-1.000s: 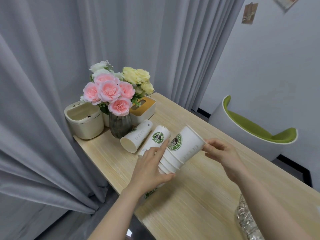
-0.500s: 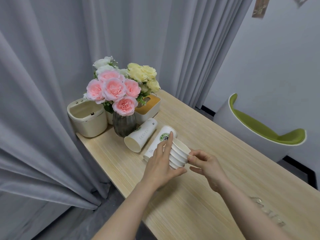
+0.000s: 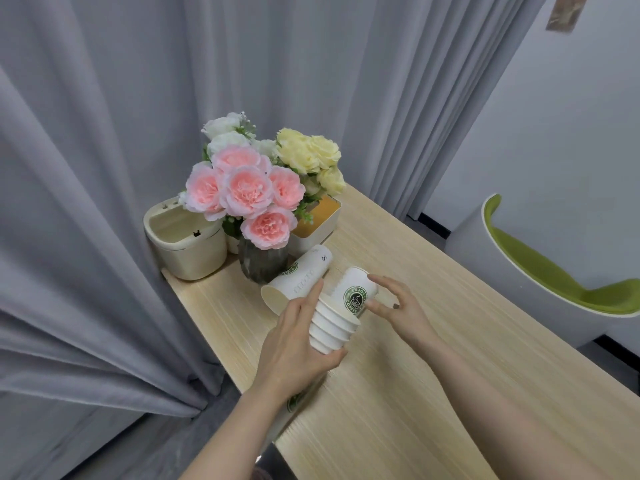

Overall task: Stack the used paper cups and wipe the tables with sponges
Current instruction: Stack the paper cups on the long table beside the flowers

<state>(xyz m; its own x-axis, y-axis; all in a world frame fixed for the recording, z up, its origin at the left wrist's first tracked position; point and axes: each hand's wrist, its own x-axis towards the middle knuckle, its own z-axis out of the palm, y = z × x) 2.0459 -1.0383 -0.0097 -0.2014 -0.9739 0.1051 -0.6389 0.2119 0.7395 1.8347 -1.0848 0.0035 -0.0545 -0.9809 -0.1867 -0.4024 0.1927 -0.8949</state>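
Two bare hands worked over the pale wooden table (image 3: 450, 341), which filled the lower right of the view with grey curtains (image 3: 86, 202) hanging behind its far edge. A green-lined chair (image 3: 540, 271) stood off the table's right side. At the far corner sat a cream bin (image 3: 187, 244), a vase of pink and yellow flowers (image 3: 252, 192) and a tissue box (image 3: 322, 220), all close together.

The left hand (image 3: 294, 348) was wrapped around a stack of nested paper cups (image 3: 332, 327), held on its side above the table, fingers over the top and thumb beneath. Half a second earlier the stack had shown only its rims; now one more cup (image 3: 356, 294), logo outward, lay bottom-up against the open end of the stack. Whether it sat inside the stack cannot be told. The right hand (image 3: 398, 306), which had been pinching at the stack's rims, was at this cup's base with thumb and fingers loosely spread around it, seemingly just touching it.

Of the two loose cups seen before beside the vase, only a single loose cup (image 3: 298, 282) remained lying on its side, mouth toward the camera, just behind the left hand's fingertips.
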